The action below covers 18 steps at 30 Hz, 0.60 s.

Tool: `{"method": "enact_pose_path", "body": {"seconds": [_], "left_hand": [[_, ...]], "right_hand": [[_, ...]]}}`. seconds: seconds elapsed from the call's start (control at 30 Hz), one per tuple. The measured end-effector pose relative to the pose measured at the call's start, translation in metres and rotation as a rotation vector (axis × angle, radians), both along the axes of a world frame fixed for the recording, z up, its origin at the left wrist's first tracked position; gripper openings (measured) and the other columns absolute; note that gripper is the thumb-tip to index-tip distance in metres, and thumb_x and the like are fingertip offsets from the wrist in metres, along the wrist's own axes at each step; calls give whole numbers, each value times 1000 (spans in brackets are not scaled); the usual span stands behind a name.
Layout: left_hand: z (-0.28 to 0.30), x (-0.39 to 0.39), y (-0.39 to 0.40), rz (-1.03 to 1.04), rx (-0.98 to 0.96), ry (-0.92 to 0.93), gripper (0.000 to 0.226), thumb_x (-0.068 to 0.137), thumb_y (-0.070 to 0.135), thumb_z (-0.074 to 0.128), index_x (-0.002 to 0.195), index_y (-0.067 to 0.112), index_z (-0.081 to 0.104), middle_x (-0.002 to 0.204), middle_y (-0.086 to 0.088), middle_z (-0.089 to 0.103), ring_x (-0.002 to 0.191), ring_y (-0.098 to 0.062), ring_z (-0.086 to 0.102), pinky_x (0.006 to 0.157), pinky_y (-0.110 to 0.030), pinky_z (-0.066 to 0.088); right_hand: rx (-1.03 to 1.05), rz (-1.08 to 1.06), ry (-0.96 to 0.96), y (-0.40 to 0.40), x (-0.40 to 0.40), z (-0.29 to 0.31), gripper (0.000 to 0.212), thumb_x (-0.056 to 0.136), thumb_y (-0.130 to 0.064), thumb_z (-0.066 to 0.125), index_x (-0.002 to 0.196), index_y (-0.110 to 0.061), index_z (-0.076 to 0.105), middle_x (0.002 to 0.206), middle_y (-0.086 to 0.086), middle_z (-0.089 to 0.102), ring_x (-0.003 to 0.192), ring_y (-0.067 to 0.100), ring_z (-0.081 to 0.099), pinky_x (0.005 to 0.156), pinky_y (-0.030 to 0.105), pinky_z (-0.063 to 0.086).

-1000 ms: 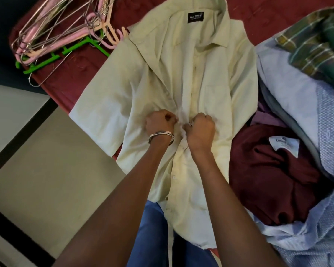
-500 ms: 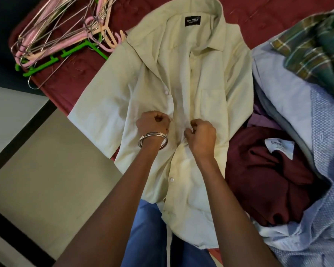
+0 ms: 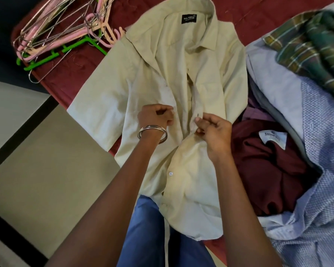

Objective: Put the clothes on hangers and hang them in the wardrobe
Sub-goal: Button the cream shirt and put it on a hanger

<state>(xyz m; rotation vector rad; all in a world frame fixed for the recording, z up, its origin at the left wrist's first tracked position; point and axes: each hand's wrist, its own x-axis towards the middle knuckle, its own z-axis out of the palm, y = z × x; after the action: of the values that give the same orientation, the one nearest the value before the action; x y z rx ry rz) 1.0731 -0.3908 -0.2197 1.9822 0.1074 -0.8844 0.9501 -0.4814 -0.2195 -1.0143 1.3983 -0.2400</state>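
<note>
Cream shirt (image 3: pixel 158 78) lies face up on the dark red bedspread (image 3: pixel 258 20), collar away from the person, its front partly apart along the button line, a black label showing inside the collar; its lower hem hangs over the bed's near edge above the person's blue trousers (image 3: pixel 147 237); the right hand (image 3: pixel 214 132) pinches the shirt's placket between thumb and fingertips near the middle of the garment, the other fingers loosely curled; the left hand (image 3: pixel 154 118), with metal bangles (image 3: pixel 152 132) on its wrist, has its fingers curled against the left front panel, just beside the right hand; whether it actually grips cloth I cannot tell; a white button shows on the placket lower down; to the right, touching the shirt's side, lies a maroon garment (image 3: pixel 268 170) with a white label, and beyond it a pale blue patterned shirt (image 3: pixel 320 132) and a green plaid cloth (image 3: pixel 316 41) on top of the heap; at the far left corner of the bed rests a bundle of hangers (image 3: pixel 66 35), pink, peach, wire and one green, well apart from both hands; pale floor tiles (image 3: pixel 37 160) with dark bands show at the left.
</note>
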Motion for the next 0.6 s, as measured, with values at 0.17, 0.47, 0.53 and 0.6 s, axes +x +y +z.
{"method": "enact_pose_path", "body": {"seconds": [0.17, 0.47, 0.53, 0.6], "left_hand": [[5, -2, -3, -67, 18, -60, 13, 77, 2, 70, 81, 13, 76, 72, -5, 73, 64, -24, 70, 74, -34, 59], [1, 7, -2, -148, 27, -75, 5, 81, 6, 70, 85, 7, 74, 76, -11, 72, 66, -24, 71, 72, -33, 59], [0, 6, -2, -143, 14, -49, 5, 83, 5, 69, 83, 9, 73, 75, -11, 72, 65, -25, 70, 71, -33, 60], [1, 5, -3, -119, 7, -24, 8, 83, 4, 68, 80, 10, 72, 74, -10, 72, 64, -24, 70, 70, -32, 60]], "right_hand": [[-617, 380, 132, 27, 30, 7, 15, 84, -12, 70, 96, -4, 75, 81, 8, 71, 75, 19, 64, 76, 29, 50], [-762, 626, 191, 29, 44, -9, 19, 91, -11, 59, 102, -6, 74, 84, 14, 66, 80, 24, 60, 68, 15, 30], [-753, 621, 166, 27, 42, -10, 17, 91, -12, 60, 94, -5, 75, 78, 11, 67, 76, 24, 59, 66, 14, 30], [-680, 600, 123, 25, 41, -8, 16, 91, -13, 61, 92, -5, 75, 78, 7, 69, 75, 19, 61, 65, 12, 34]]}}
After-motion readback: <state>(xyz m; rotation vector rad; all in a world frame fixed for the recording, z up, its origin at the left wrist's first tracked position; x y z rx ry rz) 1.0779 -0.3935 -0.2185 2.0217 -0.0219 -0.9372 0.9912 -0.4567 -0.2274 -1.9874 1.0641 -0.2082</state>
